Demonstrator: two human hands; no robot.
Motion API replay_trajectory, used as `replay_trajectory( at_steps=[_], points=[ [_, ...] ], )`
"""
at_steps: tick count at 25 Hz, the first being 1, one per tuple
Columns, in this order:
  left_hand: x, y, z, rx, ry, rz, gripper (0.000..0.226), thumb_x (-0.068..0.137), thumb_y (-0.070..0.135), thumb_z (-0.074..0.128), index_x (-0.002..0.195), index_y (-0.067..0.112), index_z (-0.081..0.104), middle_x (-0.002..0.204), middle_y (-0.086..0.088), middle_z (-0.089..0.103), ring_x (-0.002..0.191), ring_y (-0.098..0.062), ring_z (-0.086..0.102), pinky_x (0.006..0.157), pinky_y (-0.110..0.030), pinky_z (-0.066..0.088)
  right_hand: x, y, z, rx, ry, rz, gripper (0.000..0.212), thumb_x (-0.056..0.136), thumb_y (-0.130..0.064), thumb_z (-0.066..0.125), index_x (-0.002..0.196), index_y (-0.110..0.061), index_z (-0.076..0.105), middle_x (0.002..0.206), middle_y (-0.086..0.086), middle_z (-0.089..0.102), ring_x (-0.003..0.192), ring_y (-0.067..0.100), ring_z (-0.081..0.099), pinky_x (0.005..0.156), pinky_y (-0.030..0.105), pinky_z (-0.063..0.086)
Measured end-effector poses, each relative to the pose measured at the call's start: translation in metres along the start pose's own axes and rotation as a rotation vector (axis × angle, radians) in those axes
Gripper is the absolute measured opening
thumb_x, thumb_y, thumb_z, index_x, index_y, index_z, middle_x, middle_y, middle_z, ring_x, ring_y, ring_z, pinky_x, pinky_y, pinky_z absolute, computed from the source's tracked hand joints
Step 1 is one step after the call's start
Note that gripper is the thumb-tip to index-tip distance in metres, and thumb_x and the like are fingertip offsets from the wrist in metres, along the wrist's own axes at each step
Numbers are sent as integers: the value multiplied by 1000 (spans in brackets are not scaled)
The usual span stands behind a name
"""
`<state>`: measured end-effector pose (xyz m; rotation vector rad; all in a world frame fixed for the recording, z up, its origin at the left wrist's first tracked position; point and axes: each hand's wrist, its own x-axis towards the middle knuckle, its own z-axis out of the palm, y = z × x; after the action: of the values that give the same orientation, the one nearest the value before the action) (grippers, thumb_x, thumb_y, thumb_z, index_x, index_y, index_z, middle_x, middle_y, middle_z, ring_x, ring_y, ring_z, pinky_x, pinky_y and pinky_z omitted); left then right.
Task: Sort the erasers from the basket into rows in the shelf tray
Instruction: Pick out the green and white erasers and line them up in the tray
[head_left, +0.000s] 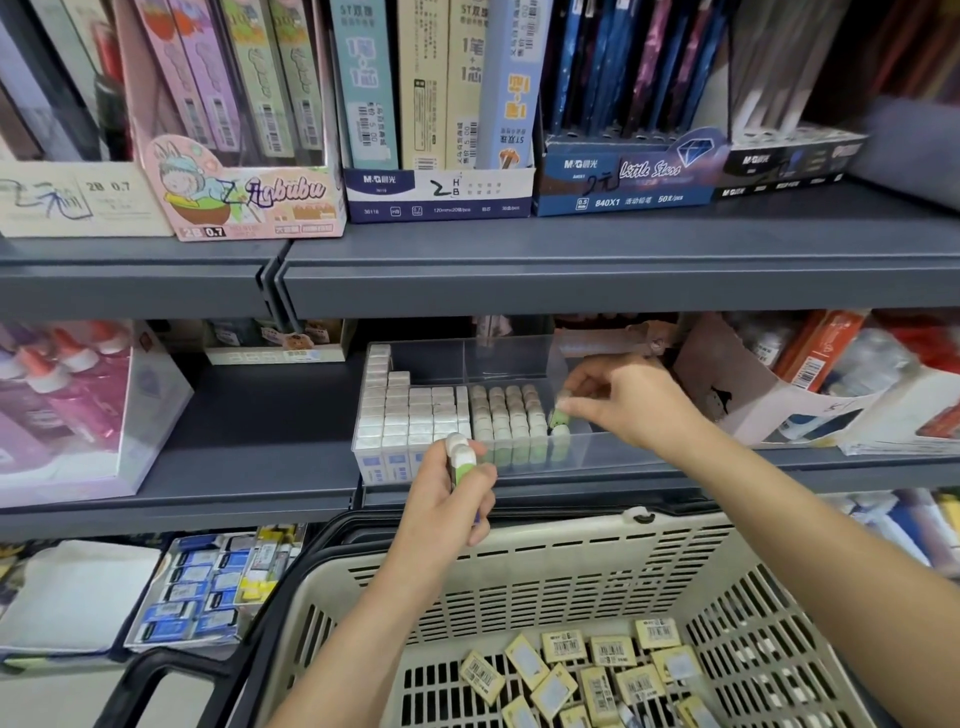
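Two erasers (460, 451) in left fingers (480, 475) at tray (613, 457) rim; right fingers (582, 382) seemingly pinch green eraser (560, 418).

Bright, even overhead light; soft shadows, wide-angle bowing, blurred edges, mild softness throughout.

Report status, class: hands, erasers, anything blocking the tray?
Left hand grips spare erasers. Right hand pinches green eraser inside tray, right compartment. Nothing in the way.

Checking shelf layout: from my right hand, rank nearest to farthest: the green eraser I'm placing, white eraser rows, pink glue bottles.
1. green eraser, at the right hand's fingertips.
2. white eraser rows, left in the tray.
3. pink glue bottles, far left.
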<state>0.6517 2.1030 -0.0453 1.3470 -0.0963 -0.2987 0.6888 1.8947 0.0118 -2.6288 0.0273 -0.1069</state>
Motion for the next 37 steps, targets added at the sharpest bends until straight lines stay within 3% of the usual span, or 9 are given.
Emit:
replay_trajectory(
  at_steps=[3,9,13,16,21,24,28,32,37],
  points=[
    [1,-1,-1,7,-9,0,16,90,1,48,97,16,51,58,13,49,52,-5,41,40,-19,29,4,3,12,-60,-107,20,6,82,-41,64,83,-36,64,80,-19,64,89,10,62,83,30,51],
    [1,0,-3,-120,-45,-48,21,77,6,49,97,14,52,66,4,49,56,-9,44,41,-21,30,6,1,11,-191,-183,-22,25,93,-33,51,110,-26,68,116,-7,66,106,15,60,94,35,47],
    [1,-1,-4,42,-84,-1,16,88,0,46,99,10,52,72,0,53,59,-10,50,49,-24,40,-13,-9,12,27,-6,-104,18,88,-27,60,101,-23,72,94,-13,70,86,1,60,83,21,46],
    [-1,-1,0,150,-115,53,14,91,1,51,98,13,54,77,-1,57,62,-6,57,54,-22,47,-33,-27,19,264,-126,-160,17,82,-32,67,97,-28,72,73,-22,64,68,-10,55,67,8,42],
    [-4,-1,3,127,-160,85,18,90,3,53,104,15,56,92,-3,64,77,-5,65,63,-21,54,-47,-38,22,487,-190,-120,11,81,-17,69,84,-27,67,71,-8,66,65,10,63,71,26,54],
    [-4,-3,6,3,-65,42,15,95,12,44,103,13,57,99,-5,62,80,-10,66,65,-23,55,-36,-26,1,526,-143,-48,10,78,-16,71,77,-24,66,62,-8,66,58,6,62,68,25,52],
    [-2,-5,1,134,8,120,23,98,13,41,112,20,58,91,1,58,84,-4,63,71,-22,55,-5,-5,-25,203,163,0,4,82,-24,68,83,-22,65,71,-14,64,69,10,61,68,18,43],
    [-3,-5,-3,345,22,249,29,93,18,53,103,45,56,98,7,66,93,2,61,77,-17,51,9,-3,-7,-103,122,-71,12,87,-24,61,97,-21,66,90,-4,69,85,20,62,78,27,48],
    [1,-8,-6,385,85,263,32,88,14,62,95,45,60,95,9,68,86,4,61,75,-8,46,20,-4,-10,-170,118,-48,11,86,-28,61,96,-27,67,96,-4,71,89,24,64,76,29,49]
  ],
)
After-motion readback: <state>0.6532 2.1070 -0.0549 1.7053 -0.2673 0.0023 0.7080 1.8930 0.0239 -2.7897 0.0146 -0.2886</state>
